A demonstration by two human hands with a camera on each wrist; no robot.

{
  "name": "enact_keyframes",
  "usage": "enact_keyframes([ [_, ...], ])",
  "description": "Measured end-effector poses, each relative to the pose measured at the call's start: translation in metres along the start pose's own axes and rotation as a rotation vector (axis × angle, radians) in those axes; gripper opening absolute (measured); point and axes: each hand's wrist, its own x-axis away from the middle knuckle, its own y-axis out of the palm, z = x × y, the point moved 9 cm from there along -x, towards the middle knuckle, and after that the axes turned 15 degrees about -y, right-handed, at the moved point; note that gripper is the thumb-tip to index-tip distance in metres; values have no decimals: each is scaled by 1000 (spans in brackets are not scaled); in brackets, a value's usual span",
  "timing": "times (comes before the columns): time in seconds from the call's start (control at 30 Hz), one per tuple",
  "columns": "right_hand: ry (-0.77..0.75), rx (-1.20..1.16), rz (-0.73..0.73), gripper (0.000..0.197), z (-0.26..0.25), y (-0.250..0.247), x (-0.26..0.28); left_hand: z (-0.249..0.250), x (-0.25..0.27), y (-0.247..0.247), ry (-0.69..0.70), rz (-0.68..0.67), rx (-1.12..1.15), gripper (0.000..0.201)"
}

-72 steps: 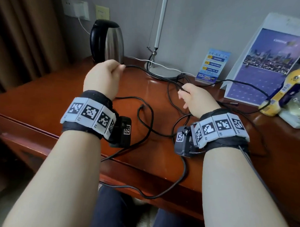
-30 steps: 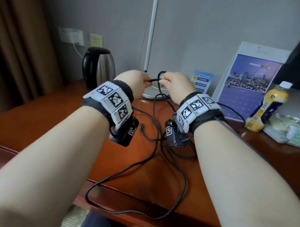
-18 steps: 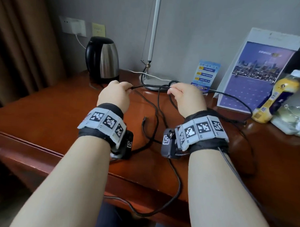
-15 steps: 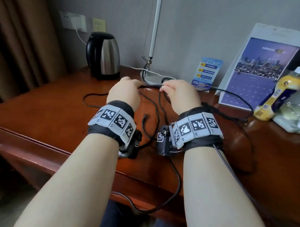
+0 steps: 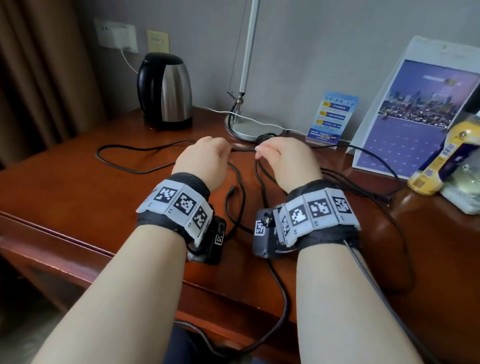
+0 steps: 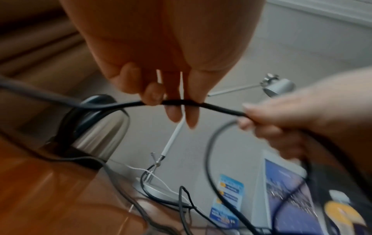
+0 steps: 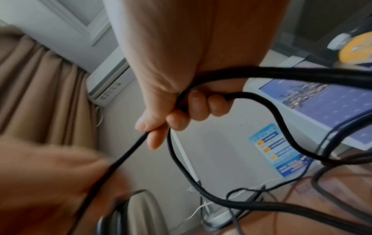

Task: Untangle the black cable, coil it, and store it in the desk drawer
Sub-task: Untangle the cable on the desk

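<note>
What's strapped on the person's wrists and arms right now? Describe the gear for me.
Both forearms are bare, no sleeves. Each wrist carries a black fabric strap topped by a band of white tiles printed with black square fiducial codes. A small dark camera box with its own code sticker hangs on each wrist's inner side. A thin grey lead runs back along the right forearm.

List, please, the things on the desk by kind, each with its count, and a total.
Black cable: 1
Kettle: 1
Lamp: 1
Blue card: 1
Calendar: 1
Bottle: 1
Total: 6
</note>
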Motion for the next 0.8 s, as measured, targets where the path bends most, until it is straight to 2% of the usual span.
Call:
enact_keyframes([
  [0.1,-14,-37,-38,27,-5,16,-1,12,5,10,19,-65,26,30],
  [0.2,-5,-93,41,28,4,3,4,3,4,4,-48,-42,79,43],
  [0.33,66,-80,119,31,16,-13,11,-7,1,-5,-71,-15,165,45],
  [0.4,47,-87,138,31,12,-12,9,-3,1,0,-68,-56,163,44],
  [0.57,-45,-71,31,31,-6,4,-6,23,2,7,1,-154,58,27],
  [0.73,-96,-124,-31,34,-7,-10,-16,26,-11,-15,-83,-174,70,37],
  [0.8,-67,-101,-54,35,3,-16,-20,26,-17,-23,-81,-187,95,31],
])
